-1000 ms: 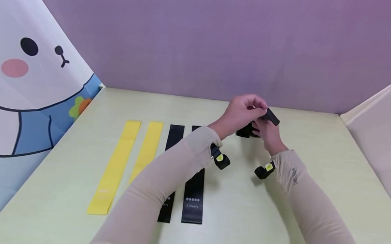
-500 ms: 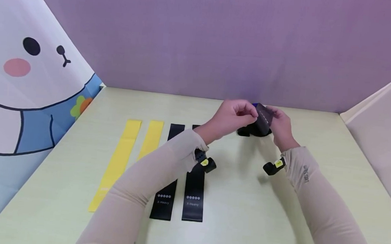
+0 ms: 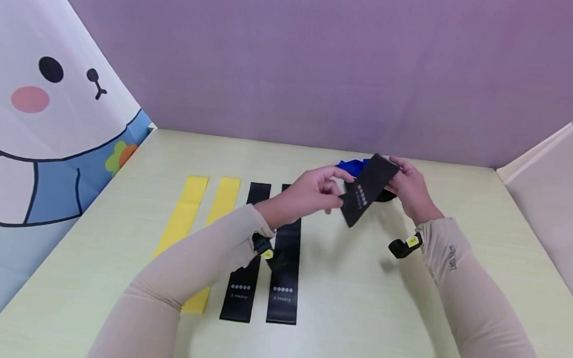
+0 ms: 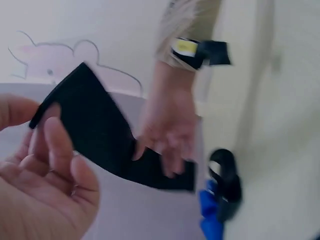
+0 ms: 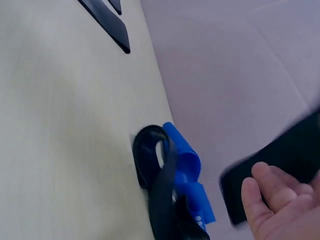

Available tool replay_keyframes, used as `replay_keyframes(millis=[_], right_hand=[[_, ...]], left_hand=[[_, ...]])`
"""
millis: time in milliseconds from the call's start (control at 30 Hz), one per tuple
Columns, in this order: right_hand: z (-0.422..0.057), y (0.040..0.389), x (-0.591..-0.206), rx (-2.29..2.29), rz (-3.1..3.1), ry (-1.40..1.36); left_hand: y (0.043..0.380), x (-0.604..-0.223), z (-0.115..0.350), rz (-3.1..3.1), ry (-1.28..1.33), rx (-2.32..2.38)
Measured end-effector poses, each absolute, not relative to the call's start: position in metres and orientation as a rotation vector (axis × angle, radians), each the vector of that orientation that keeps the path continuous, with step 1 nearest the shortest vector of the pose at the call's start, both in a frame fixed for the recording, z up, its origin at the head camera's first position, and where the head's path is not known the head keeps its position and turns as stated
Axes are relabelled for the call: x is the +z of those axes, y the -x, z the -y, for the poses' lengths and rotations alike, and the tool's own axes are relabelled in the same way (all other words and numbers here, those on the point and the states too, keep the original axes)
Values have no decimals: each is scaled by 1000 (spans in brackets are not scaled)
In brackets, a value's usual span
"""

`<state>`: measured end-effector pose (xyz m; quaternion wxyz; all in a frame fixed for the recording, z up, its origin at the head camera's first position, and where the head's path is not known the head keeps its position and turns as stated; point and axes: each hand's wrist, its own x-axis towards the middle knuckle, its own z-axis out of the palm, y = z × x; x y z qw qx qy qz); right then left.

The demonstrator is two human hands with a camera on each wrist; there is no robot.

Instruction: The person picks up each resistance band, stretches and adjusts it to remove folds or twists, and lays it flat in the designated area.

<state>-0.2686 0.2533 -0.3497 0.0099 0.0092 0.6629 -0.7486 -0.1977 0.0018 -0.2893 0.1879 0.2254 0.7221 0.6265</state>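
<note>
A black resistance band (image 3: 372,181) with a row of printed dots is held up between both hands, above the back of the table. My left hand (image 3: 307,194) pinches its lower left end. In the left wrist view, the fingers and thumb of that hand meet at the band's edge. My right hand (image 3: 410,191) holds the other end. In the right wrist view, the right hand's fingers lie along the band's (image 5: 295,160) end, with its thumb hidden. Just behind the held band is a heap of blue bands (image 3: 350,166) and a curled black band (image 5: 145,155).
Two flat black bands (image 3: 285,255) printed "X-Heavy" lie side by side at mid-table. Two yellow bands (image 3: 186,200) lie left of them, partly under my left forearm. A purple wall (image 3: 293,64) rises at the table's back edge.
My left hand has moved left and toward me, drawing the black band out flatter between the hands. My right hand has shifted slightly right. More of the blue bands shows behind.
</note>
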Motion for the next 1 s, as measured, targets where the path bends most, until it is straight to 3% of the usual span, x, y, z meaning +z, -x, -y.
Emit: replay_keyframes(millis=[200, 700, 1000], right_hand=[[-258, 265, -344, -2490, -1826, 60], [-243, 264, -333, -2382, -2173, -126], [-231, 266, -323, -2393, -2115, -29]], left_hand=[[199, -314, 17, -2074, -543, 1505], [178, -340, 35, -2146, -633, 1263], [172, -349, 38, -2495, -1158, 1121]])
